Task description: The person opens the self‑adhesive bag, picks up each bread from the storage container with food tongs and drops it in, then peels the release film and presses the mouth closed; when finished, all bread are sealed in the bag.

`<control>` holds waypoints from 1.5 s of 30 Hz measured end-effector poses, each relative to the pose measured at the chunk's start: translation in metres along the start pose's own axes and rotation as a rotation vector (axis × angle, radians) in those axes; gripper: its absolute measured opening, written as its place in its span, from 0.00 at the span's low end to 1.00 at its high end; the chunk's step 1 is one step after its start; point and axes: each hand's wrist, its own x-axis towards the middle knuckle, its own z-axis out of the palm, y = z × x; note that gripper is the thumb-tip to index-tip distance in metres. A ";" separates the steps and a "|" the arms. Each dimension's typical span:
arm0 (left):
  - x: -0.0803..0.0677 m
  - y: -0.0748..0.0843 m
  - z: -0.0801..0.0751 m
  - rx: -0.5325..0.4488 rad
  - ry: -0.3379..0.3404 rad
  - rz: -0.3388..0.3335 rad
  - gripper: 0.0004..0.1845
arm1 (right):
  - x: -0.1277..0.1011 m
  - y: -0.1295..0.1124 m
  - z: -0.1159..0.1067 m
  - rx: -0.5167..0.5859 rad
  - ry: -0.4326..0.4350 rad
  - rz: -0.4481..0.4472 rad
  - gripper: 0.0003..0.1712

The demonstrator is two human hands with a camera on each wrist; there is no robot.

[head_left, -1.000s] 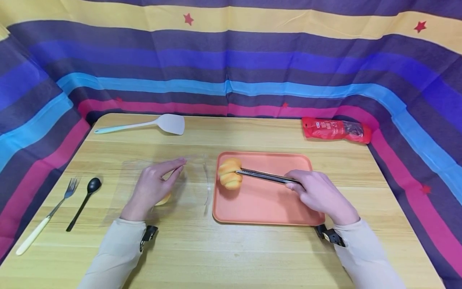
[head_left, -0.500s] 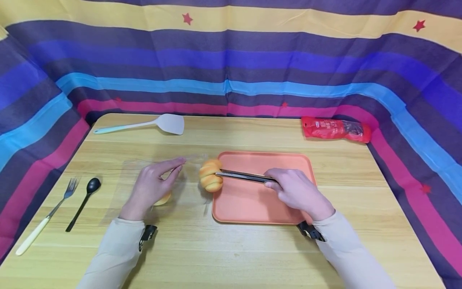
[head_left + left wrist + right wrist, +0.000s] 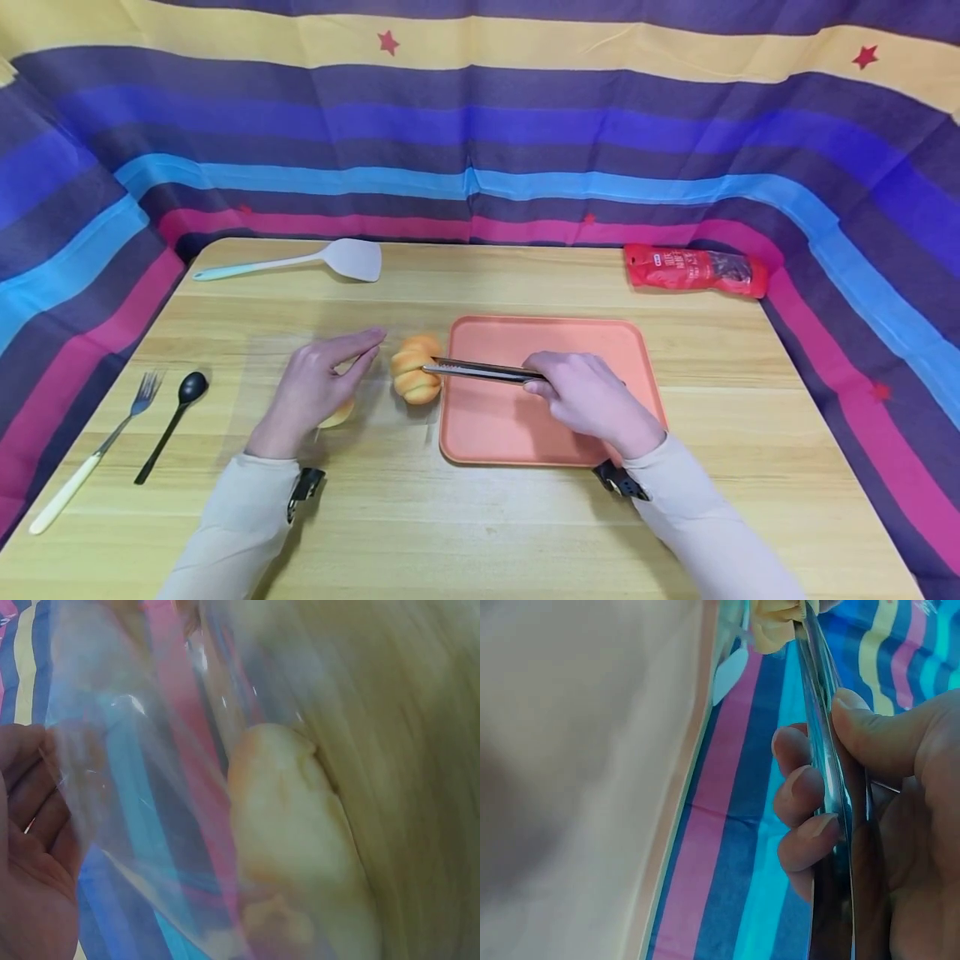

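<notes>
So I'm squeezing the metal tongs [image 3: 480,371] in my right hand [image 3: 588,400], and they're pinching the bread roll [image 3: 414,379], which is hanging just past the left edge of the orange tray [image 3: 555,433], over the surface [image 3: 480,517]. My left hand [image 3: 315,392] is lying loose on the clear plastic bag [image 3: 150,825], fingers relaxed, just beside the roll, with little gap between them.

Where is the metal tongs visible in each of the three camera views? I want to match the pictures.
Head: the tongs lie across the left edge of the orange tray, gripped by the right hand, tips on the bread roll.
Left wrist: not in it; only a clear plastic bag and bread inside it.
Right wrist: the tongs run vertically right of centre.
Shared landmark: the bread roll at the tips.
</notes>
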 end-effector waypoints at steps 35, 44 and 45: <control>0.002 0.003 0.003 -0.007 -0.003 0.010 0.14 | 0.031 -0.024 0.017 -0.020 -0.036 -0.027 0.06; 0.003 0.007 0.003 -0.030 -0.029 0.001 0.14 | 0.044 -0.033 0.025 -0.021 -0.030 -0.030 0.08; 0.004 0.007 0.003 -0.030 -0.030 0.000 0.14 | 0.046 -0.033 0.025 -0.022 -0.031 -0.028 0.09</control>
